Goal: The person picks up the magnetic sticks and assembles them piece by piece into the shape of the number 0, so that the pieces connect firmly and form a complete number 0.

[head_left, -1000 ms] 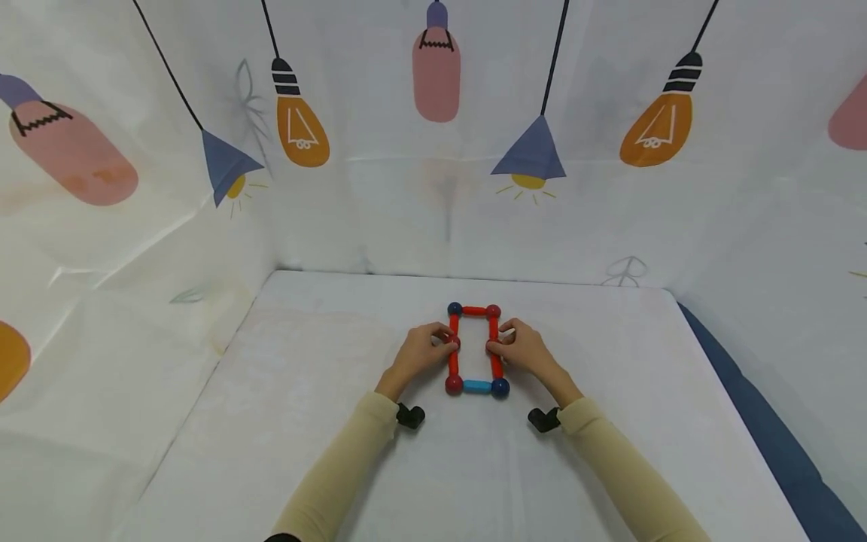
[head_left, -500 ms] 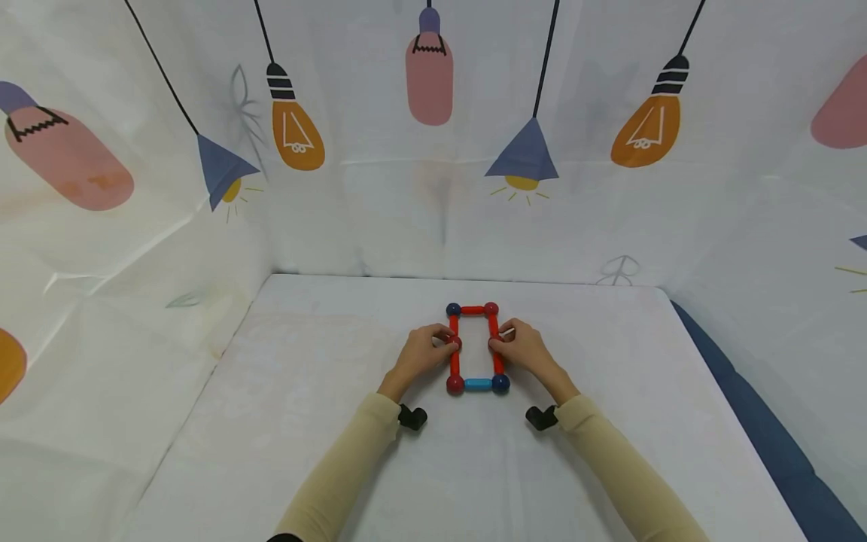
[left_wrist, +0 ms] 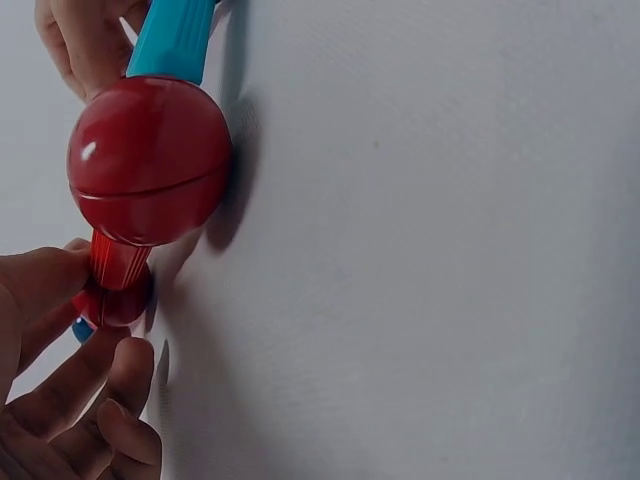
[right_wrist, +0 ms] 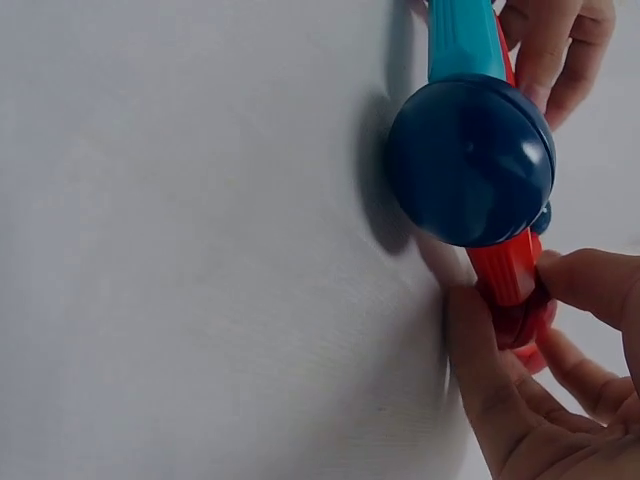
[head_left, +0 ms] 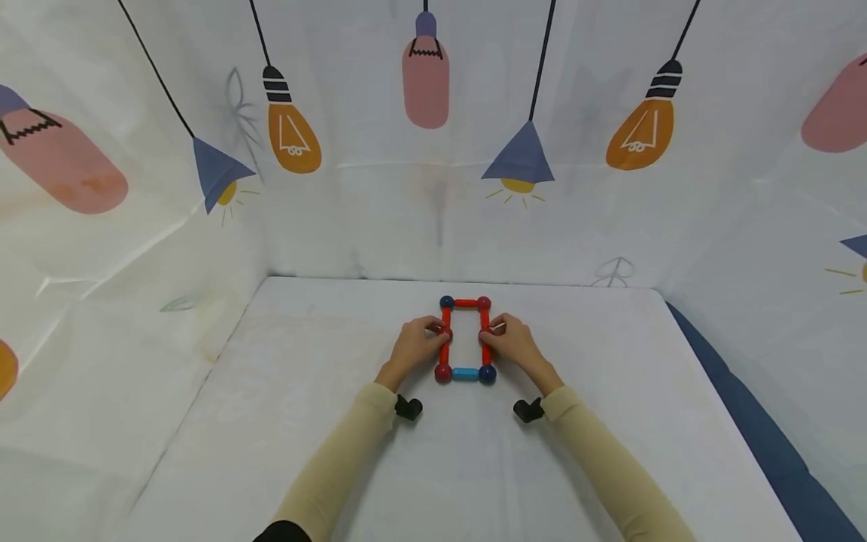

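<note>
A rectangle of toy building rods and balls, like a magnetic set, is held over the white table in the head view. Its near side is a light blue rod (head_left: 465, 374) between a red ball (head_left: 443, 374) and a dark blue ball (head_left: 487, 374). Red rods form the other sides, with a red rod (head_left: 466, 303) at the far end. My left hand (head_left: 415, 345) pinches the left side at its middle red ball (left_wrist: 118, 305). Opposite it, my right hand (head_left: 515, 342) pinches the middle red ball (right_wrist: 518, 322) of the right side. Fingers partly cover both balls.
The white tabletop (head_left: 284, 421) spreads around the hands. Behind it hangs a white sheet (head_left: 379, 218) printed with lamps and bulbs. Dark blue fabric (head_left: 738, 399) runs along the table's right edge.
Both hands have shifted the rectangle a little to the left and farther from the body in the last half second. Their hold on it stays the same. The head view has turned slightly.
</note>
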`<action>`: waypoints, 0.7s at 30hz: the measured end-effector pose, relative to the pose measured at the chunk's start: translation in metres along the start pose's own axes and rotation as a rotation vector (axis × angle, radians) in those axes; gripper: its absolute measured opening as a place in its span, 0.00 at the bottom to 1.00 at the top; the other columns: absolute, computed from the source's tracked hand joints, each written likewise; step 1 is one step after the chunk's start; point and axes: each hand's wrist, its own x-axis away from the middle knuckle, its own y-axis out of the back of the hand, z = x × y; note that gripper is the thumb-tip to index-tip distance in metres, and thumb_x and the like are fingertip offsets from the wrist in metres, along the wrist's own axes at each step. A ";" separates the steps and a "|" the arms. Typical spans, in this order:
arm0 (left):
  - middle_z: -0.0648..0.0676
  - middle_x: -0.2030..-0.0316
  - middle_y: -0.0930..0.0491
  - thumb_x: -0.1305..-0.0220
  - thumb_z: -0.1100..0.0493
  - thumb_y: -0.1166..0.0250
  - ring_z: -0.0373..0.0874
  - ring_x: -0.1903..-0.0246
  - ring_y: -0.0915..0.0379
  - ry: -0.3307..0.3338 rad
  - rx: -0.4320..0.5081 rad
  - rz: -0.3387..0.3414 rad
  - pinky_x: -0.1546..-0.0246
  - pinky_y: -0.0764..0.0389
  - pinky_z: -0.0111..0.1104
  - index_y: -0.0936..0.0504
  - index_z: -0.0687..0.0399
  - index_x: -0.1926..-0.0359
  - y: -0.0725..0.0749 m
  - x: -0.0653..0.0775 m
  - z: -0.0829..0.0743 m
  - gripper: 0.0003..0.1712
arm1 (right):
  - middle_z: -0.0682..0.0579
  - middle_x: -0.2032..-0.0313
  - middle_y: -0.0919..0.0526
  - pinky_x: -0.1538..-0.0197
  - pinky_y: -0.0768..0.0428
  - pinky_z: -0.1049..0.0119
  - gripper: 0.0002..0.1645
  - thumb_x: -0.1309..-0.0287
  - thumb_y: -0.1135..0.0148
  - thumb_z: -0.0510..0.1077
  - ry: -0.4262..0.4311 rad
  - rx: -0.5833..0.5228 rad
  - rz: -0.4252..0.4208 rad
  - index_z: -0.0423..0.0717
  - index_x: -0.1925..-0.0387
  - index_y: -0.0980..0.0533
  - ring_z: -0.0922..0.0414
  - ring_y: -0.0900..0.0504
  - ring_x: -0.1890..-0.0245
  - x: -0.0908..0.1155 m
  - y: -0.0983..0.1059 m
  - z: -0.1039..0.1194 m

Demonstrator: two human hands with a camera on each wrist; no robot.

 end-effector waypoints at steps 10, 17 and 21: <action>0.56 0.49 0.14 0.30 0.54 0.32 0.49 0.53 0.21 -0.010 -0.024 -0.052 0.44 0.18 0.44 0.16 0.54 0.44 0.003 -0.007 0.000 0.17 | 0.37 0.50 0.16 0.54 0.14 0.57 0.27 0.32 0.33 0.52 0.025 -0.046 -0.008 0.39 0.41 0.27 0.48 0.17 0.59 -0.011 -0.004 0.000; 0.56 0.48 0.15 0.29 0.54 0.33 0.48 0.55 0.22 0.017 -0.011 -0.059 0.46 0.17 0.42 0.17 0.54 0.41 0.002 -0.014 -0.001 0.19 | 0.37 0.48 0.18 0.52 0.15 0.57 0.28 0.31 0.34 0.53 0.029 -0.046 -0.017 0.39 0.40 0.27 0.47 0.18 0.56 -0.016 -0.003 0.001; 0.58 0.47 0.14 0.29 0.55 0.33 0.49 0.55 0.21 0.020 0.012 -0.060 0.45 0.18 0.44 0.17 0.56 0.41 0.001 -0.015 -0.001 0.19 | 0.36 0.48 0.18 0.51 0.15 0.55 0.27 0.31 0.35 0.52 0.029 -0.039 -0.028 0.39 0.41 0.27 0.46 0.18 0.55 -0.018 -0.004 -0.001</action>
